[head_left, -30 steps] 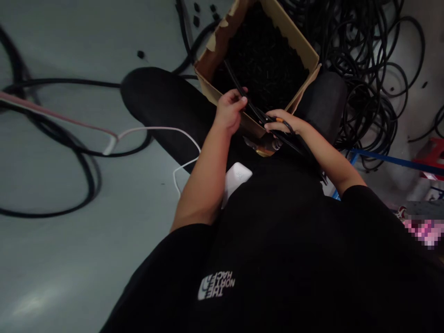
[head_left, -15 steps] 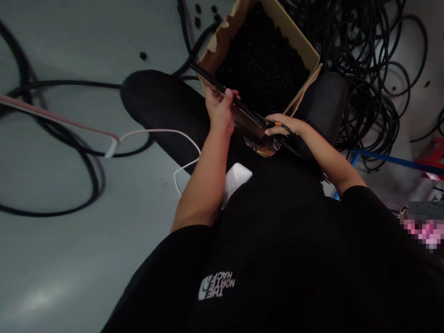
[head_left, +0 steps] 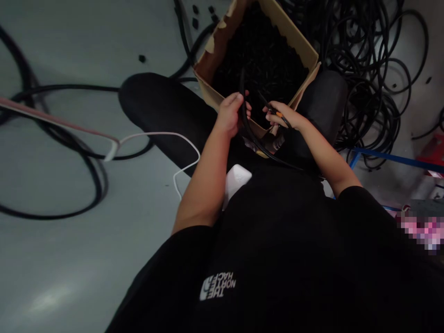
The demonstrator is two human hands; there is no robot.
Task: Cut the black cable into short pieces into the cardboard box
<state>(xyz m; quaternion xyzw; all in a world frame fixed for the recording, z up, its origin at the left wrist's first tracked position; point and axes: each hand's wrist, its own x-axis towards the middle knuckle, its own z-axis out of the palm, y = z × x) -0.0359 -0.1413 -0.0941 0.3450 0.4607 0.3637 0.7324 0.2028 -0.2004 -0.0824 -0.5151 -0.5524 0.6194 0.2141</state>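
My left hand (head_left: pixel 231 113) is closed around a long black hose (head_left: pixel 255 138) near its end; whether it is hollow I cannot tell. The end points up over the box, and the rest bends down across my lap to the right. In my right hand (head_left: pixel 283 115) are scissors with black and orange handles (head_left: pixel 279 114), their dark blades pointing up and left, apart from the hose. Between my legs stands an open cardboard box (head_left: pixel 213 95) with a torn rim. It holds a heap of short black pieces (head_left: pixel 263 55).
Tangled black hose (head_left: pixel 364 88) lies on the floor to the right. More loops (head_left: pixel 52 216) spread on the left. Small black pieces (head_left: pixel 142 58) are scattered beyond my knee. A white device (head_left: pixel 237 178) with a cord (head_left: pixel 166 133) rests on my lap. A blue frame (head_left: pixel 391 158) stands at right.
The hose has swung from lying slantwise across both hands to pointing upright in my left hand. My right hand with the scissors has come away from it and moved slightly up.
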